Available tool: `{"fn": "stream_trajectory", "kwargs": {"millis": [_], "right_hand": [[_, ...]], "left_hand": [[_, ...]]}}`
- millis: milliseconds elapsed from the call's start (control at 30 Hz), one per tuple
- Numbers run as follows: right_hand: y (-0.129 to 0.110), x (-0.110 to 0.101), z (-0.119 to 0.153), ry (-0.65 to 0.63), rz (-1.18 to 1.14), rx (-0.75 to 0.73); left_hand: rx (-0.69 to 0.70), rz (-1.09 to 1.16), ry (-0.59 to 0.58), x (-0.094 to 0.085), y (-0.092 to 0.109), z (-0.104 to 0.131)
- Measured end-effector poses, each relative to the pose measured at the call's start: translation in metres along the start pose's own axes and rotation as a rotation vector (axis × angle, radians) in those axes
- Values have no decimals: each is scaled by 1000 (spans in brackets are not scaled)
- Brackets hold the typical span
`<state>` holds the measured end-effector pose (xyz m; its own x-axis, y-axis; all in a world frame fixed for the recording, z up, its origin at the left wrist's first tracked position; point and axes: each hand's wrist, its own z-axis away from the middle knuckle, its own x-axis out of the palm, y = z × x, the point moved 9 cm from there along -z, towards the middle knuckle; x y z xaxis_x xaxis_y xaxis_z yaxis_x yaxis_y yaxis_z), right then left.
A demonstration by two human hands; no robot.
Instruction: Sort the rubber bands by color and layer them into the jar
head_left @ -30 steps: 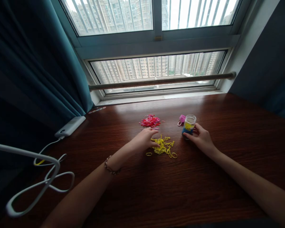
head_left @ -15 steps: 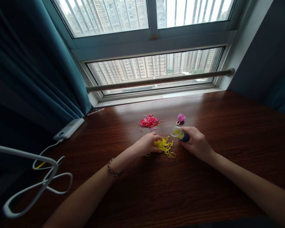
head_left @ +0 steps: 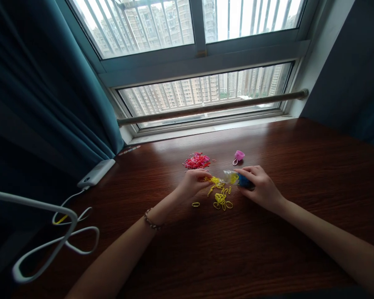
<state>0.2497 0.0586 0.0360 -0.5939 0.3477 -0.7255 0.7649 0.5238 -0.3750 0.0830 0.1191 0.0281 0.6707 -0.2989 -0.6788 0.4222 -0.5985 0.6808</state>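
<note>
My left hand [head_left: 195,182] pinches a clump of yellow rubber bands [head_left: 216,180] and holds it close to the mouth of a small clear bottle [head_left: 230,177]. My right hand [head_left: 260,185] is closed around this bottle, which lies tilted sideways with its mouth to the left. Yellow and blue show inside it. Below the two hands, loose yellow rubber bands [head_left: 221,199] lie in a small heap on the table, with a single band [head_left: 195,204] apart to the left. A pink cap [head_left: 239,156] with a loop stands beyond my right hand.
A pile of red and pink rubber bands [head_left: 197,160] lies behind my left hand on the brown wooden table [head_left: 187,257]. To the left are a white power bank [head_left: 96,172] and a looped white cable [head_left: 77,227]. A window with a rail [head_left: 212,109] borders the back.
My left hand has lifted a clump of yellow rubber bands from the heap toward the bottle. The bottle has turned more sideways, its mouth now facing my left hand.
</note>
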Motion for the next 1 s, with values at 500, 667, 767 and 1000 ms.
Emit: {"fn": "stream_trajectory", "kwargs": {"millis": [500, 667, 767, 1000], "right_hand": [[-7, 6, 3, -58, 19, -21], [-7, 9, 4, -69, 11, -7], [-7, 8, 3, -58, 4, -9], [-6, 9, 4, -63, 1, -3]], "left_hand": [[-53, 115, 99, -4, 18, 4], [7, 151, 114, -8, 25, 5], [13, 191, 146, -11, 26, 5], [-84, 215, 208, -9, 12, 8]]}}
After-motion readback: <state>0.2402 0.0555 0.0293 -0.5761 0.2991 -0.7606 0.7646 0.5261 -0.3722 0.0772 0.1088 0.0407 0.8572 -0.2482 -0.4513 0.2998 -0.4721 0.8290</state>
